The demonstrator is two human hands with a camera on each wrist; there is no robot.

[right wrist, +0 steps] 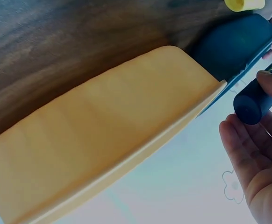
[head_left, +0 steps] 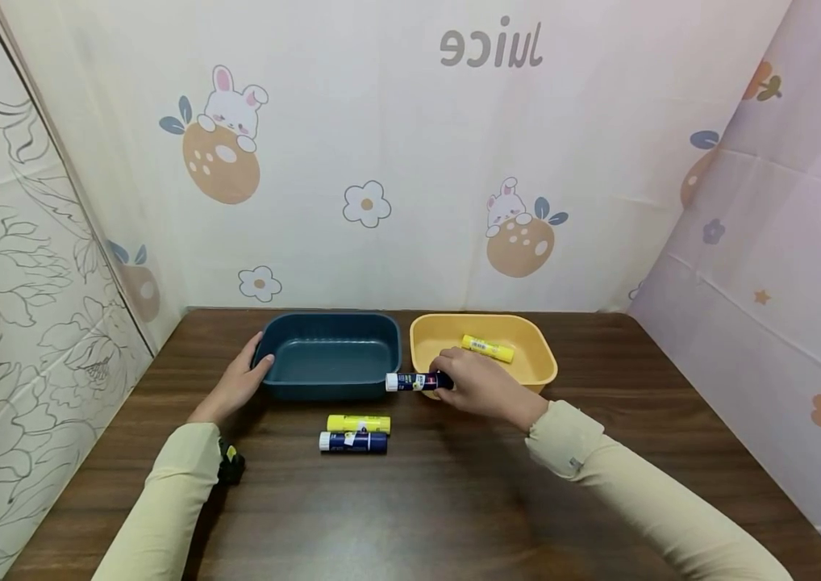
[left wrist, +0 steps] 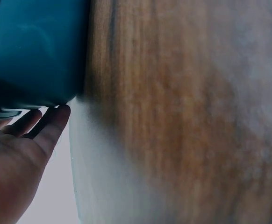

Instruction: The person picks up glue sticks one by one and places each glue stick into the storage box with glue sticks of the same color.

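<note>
Mirrored grey letters (head_left: 492, 44) on the back wall (head_left: 410, 129) spell "Juice" — print (head_left: 418, 382) on the tubes (head_left: 374, 443) is illegible.

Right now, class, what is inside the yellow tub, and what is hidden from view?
One yellow glue stick lies inside the yellow tub. The right hand, gripping a navy glue stick, covers part of the tub's near side; anything behind that hand cannot be seen.

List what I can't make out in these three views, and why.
- Head view: label print on the held dark blue stick, too small to read; its dark end is partly covered by the right hand.
- Right wrist view: that stick's white end, cut off by the right edge.
- Right wrist view: inside of the yellow bin, hidden by its outer wall.
- Left wrist view: inside of the blue bin, hidden likewise.
</note>
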